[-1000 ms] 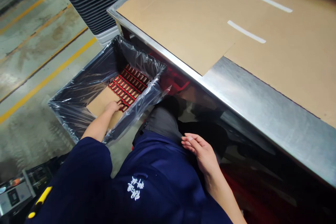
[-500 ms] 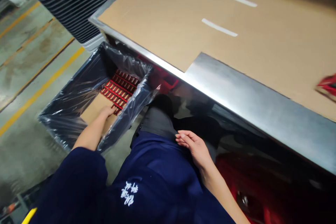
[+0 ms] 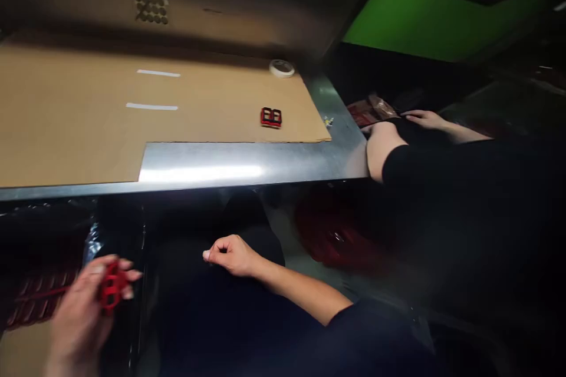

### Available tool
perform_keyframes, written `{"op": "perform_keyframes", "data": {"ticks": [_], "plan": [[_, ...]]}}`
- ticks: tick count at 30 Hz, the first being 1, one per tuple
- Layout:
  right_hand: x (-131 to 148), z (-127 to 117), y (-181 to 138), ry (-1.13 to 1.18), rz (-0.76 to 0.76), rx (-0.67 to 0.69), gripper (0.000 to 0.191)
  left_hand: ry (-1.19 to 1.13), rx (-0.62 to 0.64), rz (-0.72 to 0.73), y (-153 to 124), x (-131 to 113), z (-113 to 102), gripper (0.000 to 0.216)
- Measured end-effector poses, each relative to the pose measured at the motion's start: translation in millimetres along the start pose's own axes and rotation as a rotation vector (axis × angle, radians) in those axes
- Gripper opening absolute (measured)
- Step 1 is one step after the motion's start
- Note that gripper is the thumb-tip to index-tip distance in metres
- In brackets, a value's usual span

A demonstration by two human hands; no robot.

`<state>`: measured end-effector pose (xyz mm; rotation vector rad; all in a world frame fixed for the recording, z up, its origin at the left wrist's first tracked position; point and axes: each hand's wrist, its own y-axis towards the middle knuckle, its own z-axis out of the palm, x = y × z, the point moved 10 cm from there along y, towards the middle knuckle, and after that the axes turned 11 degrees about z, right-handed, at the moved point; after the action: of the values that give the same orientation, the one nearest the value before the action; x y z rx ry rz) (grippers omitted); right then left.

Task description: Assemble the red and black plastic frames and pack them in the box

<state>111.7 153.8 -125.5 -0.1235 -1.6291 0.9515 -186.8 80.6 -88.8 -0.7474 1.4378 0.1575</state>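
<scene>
My left hand (image 3: 82, 309), blurred by motion, grips a small red plastic frame (image 3: 112, 287) with openings in it, in front of the bin at the lower left. Below it, rows of similar red parts (image 3: 38, 297) lie in the bin. My right hand (image 3: 232, 254) is over my lap with thumb and forefinger pinched together; anything between the tips is too small to make out. On the cardboard-covered table (image 3: 212, 112) rests a red and black part with two openings (image 3: 271, 117), apart from both hands.
A roll of white tape (image 3: 282, 68) stands near the table's back right. Two white strips (image 3: 152, 107) mark the cardboard. The metal edge (image 3: 212, 162) runs along the front. At the right, another person's hands (image 3: 384, 141) are by a clear plastic bag (image 3: 380, 107).
The view has swung right. My left hand has come up out of the lined bin with a red plastic frame in it. My right hand stays over my lap, now pinched.
</scene>
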Motion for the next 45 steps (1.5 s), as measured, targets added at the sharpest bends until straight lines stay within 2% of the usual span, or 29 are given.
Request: {"op": "perform_keyframes", "data": {"ticks": [2,4,5,7,9,12,15,17,20,23,25,26,31,34,36,41,45], "plan": [[15.6,-11.7,-13.2,-0.034,-0.093,-0.034,0.038,-0.111,0.159,-0.094,-20.5,13.6,82.9,0.057],[34.9,-21.9,-28.2,-0.124,-0.249,-0.082,0.032,-0.185,0.206,-0.176,-37.9,26.2,142.7,0.056],[42.9,-24.4,-35.3,-0.190,-0.328,-0.101,0.049,-0.208,0.228,-0.207,-44.9,31.7,165.0,0.055],[50.3,-24.9,-44.5,-0.308,-0.435,-0.117,0.089,-0.229,0.285,-0.251,-56.6,41.7,195.8,0.051],[47.7,-25.4,-46.7,-0.333,-0.459,-0.113,0.094,-0.228,0.332,-0.281,-65.2,49.9,210.1,0.049],[41.4,-30.4,-48.0,-0.264,-0.449,-0.121,0.085,-0.261,0.356,-0.284,-70.5,54.0,213.9,0.047],[37.7,-42.6,-48.0,-0.120,-0.388,-0.128,0.081,-0.323,0.345,-0.200,-63.2,44.3,207.0,0.043],[40.0,-52.4,-47.5,-0.002,-0.365,-0.120,0.079,-0.294,0.327,-0.128,-55.0,36.2,196.5,0.050],[49.3,-58.5,-47.0,0.049,-0.372,-0.089,0.081,-0.183,0.339,-0.035,-49.6,24.4,182.6,0.064],[60.8,-54.6,-51.4,0.034,-0.412,-0.055,0.082,-0.129,0.401,0.022,-57.6,12.5,179.7,0.049],[67.3,-48.8,-56.8,0.001,-0.441,-0.042,0.083,-0.155,0.465,0.043,-68.0,4.3,184.0,0.031],[69.7,-45.7,-59.6,-0.024,-0.452,-0.040,0.084,-0.177,0.501,0.044,-73.7,1.1,187.1,0.028],[76.1,-36.4,-70.5,-0.080,-0.482,-0.035,0.088,-0.270,0.649,0.008,-94.4,-2.0,196.5,0.040],[75.7,-33.4,-73.0,-0.076,-0.500,-0.021,0.085,-0.227,0.688,0.060,-96.3,0.1,193.9,0.034],[73.7,-30.7,-72.8,-0.074,-0.511,-0.007,0.083,-0.172,0.702,0.104,-95.2,0.8,192.6,0.031],[68.3,-23.0,-69.9,-0.010,-0.544,0.064,0.086,-0.038,0.704,0.177,-89.4,-6.7,196.1,0.044],[64.0,-20.3,-67.2,0.089,-0.531,0.113,0.086,-0.099,0.602,0.154,-82.1,-10.7,192.9,0.041]]}}
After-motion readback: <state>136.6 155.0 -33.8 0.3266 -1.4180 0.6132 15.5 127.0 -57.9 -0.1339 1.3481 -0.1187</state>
